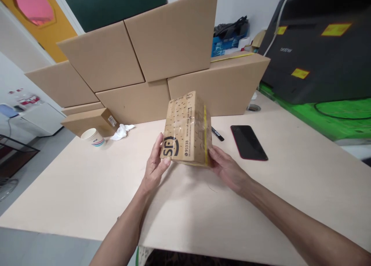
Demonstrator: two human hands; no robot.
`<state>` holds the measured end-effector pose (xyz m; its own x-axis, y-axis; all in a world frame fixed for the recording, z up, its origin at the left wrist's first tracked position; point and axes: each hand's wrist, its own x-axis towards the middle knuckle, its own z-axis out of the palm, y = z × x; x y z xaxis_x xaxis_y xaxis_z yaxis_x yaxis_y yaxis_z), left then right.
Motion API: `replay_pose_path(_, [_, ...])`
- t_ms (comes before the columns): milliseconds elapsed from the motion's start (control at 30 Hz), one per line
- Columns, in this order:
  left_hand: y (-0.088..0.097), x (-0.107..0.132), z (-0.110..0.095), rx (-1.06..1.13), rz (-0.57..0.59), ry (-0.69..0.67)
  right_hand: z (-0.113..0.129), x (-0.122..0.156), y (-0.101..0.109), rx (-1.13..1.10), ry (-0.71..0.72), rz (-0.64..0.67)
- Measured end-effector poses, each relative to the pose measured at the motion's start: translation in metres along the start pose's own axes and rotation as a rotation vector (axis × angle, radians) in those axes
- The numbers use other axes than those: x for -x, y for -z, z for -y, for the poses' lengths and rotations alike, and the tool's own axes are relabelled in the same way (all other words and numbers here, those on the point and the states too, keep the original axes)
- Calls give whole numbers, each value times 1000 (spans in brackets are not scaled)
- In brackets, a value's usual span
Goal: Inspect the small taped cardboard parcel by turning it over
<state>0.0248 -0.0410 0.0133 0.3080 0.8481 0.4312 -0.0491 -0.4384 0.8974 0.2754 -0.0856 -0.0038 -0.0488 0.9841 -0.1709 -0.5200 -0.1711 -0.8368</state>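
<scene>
Both forearms reach forward from the lower edge of the view and meet around a small cardboard parcel point(187, 130) held up above the pale table point(87, 188). The left hand point(155, 165) grips the parcel's lower left corner, palm turned inward, thumb pressed on the printed front face near the black logo, the other fingers hidden behind the box. The right hand point(227, 169) clasps the lower right edge beside the yellow tape strip, its fingers curled under and behind the parcel, wrist bent slightly upward. The parcel is tilted, its top leaning away from the person, and it is lifted clear of the table.

Just right of the parcel lie a black marker point(217, 134) and a dark phone point(248, 142), face up. To the left stand a paper cup point(92, 137) and a crumpled white tissue point(121, 131). Large flat cardboard boxes point(139, 65) are stacked along the far edge of the table.
</scene>
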Motion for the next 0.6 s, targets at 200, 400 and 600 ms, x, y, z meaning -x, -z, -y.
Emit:
replay_pose_path(200, [-7, 1, -8, 176, 33, 60, -4, -2, 6, 194, 175, -185])
replay_pose_path(400, [-12, 3, -18, -78, 231, -79, 5, 7, -2, 141, 232, -48])
replay_pose_path(600, [-18, 6, -22, -209, 342, -170, 13, 22, -5, 203, 408, -73])
